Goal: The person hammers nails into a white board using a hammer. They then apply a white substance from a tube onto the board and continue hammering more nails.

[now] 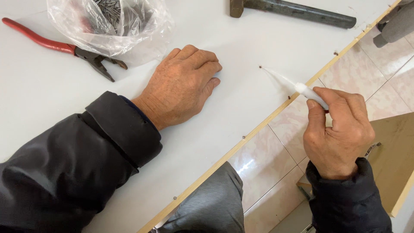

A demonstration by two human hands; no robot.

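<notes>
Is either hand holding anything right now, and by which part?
The right hand pinches a white pointed tool by its thick rear end. The left hand rests on the white board, holding nothing.

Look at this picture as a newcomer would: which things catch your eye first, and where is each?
The two hands stand out: the left hand rests flat on the white panel at centre, while the right hand at the lower right holds a slim white nozzle tube aimed at a small nail. At the upper left lie red-handled pliers beside a clear plastic bag of nails; a hammer lies along the top edge.
</notes>
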